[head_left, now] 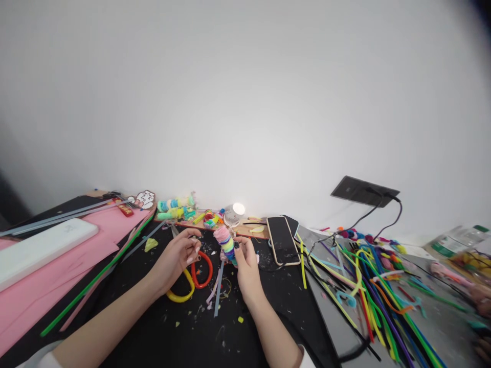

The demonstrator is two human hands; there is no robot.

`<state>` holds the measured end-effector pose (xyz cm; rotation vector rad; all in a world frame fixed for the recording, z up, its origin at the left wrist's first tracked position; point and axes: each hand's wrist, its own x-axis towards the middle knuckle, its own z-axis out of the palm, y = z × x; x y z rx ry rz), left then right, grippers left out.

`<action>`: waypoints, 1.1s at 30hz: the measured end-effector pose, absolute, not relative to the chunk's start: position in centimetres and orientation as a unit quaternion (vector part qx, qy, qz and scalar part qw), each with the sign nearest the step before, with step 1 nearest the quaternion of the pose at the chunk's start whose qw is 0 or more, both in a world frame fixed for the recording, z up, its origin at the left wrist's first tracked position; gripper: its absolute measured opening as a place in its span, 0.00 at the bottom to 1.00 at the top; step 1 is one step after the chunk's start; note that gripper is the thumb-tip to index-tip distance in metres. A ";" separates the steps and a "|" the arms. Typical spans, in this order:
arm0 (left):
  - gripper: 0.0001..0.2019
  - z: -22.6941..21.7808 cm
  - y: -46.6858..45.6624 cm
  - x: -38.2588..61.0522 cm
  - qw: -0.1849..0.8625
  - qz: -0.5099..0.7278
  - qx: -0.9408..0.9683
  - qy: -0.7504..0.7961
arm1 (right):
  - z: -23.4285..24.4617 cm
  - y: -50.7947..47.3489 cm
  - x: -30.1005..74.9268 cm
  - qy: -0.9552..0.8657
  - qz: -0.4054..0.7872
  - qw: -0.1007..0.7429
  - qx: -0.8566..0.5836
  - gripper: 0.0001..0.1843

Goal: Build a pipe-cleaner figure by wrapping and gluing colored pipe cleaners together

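My right hand (248, 268) grips a small roll of coiled fuzzy pipe cleaners (225, 244), striped pink, yellow, blue and purple, between thumb and fingers. To its left, my left hand (181, 253) is raised with loosely curled fingers apart and nothing visible in them. Under that hand lie scissors (204, 270) with one red and one yellow handle loop, partly hidden by the hand. A translucent glue stick (218, 291) lies on the black mat below the roll. Behind the roll, close to the wall, a small lamp (235, 213) is lit.
Pink sheets (95, 245) and a white box-like case (49, 248) lie at left. More coiled pieces (174, 208) line the wall. A phone (283, 241) rests right of my hand. Loose pipe cleaners (383, 306), cables, a bottle (458, 243) and a blurred person's hand (481, 296) are farther right.
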<state>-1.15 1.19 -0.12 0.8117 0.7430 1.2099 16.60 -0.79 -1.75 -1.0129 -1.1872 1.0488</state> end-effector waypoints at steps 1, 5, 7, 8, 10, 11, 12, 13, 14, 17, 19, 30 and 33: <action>0.04 -0.1 1.2 -1.2 0.686 0.539 0.364 0.327 | -1.7 -0.8 16.6 -0.510 0.452 0.588 -0.437 0.13; 0.05 -0.3 1.2 -1.2 0.688 0.541 0.358 0.325 | -1.6 -0.8 16.6 -0.511 0.451 0.578 -0.449 0.13; 0.05 -0.3 1.2 -1.2 0.687 0.543 0.356 0.327 | -1.5 -0.8 16.6 -0.512 0.447 0.576 -0.455 0.13; 0.05 -0.3 1.2 -1.2 0.686 0.544 0.356 0.327 | -1.5 -0.8 16.6 -0.512 0.447 0.575 -0.456 0.13; 0.05 -0.4 1.2 -1.2 0.686 0.547 0.355 0.323 | -1.5 -0.8 16.7 -0.512 0.447 0.577 -0.453 0.13; 0.04 -0.4 1.2 -1.2 0.687 0.547 0.356 0.320 | -1.6 -0.8 16.7 -0.512 0.446 0.578 -0.452 0.13; 0.03 -0.4 1.2 -1.2 0.688 0.545 0.357 0.318 | -1.6 -0.8 16.7 -0.512 0.446 0.580 -0.450 0.13; 0.02 -0.4 1.3 -1.2 0.690 0.543 0.359 0.316 | -1.6 -0.8 16.7 -0.512 0.446 0.581 -0.449 0.13; 0.02 -0.4 1.3 -1.2 0.692 0.539 0.361 0.316 | -1.7 -0.7 16.7 -0.511 0.446 0.581 -0.449 0.13; 0.04 -0.4 1.4 -1.3 0.692 0.527 0.365 0.332 | -1.6 -0.8 16.7 -0.511 0.445 0.581 -0.451 0.13; 0.06 -0.5 1.4 -1.4 0.688 0.521 0.367 0.347 | -1.6 -0.8 16.7 -0.514 0.443 0.579 -0.452 0.13; 0.10 -0.9 1.0 -1.8 0.669 0.524 0.391 0.352 | -1.7 -0.7 16.6 -0.508 0.451 0.585 -0.444 0.13; 0.10 -0.7 1.2 -1.8 0.682 0.525 0.383 0.336 | -1.6 -0.8 16.6 -0.506 0.442 0.585 -0.454 0.13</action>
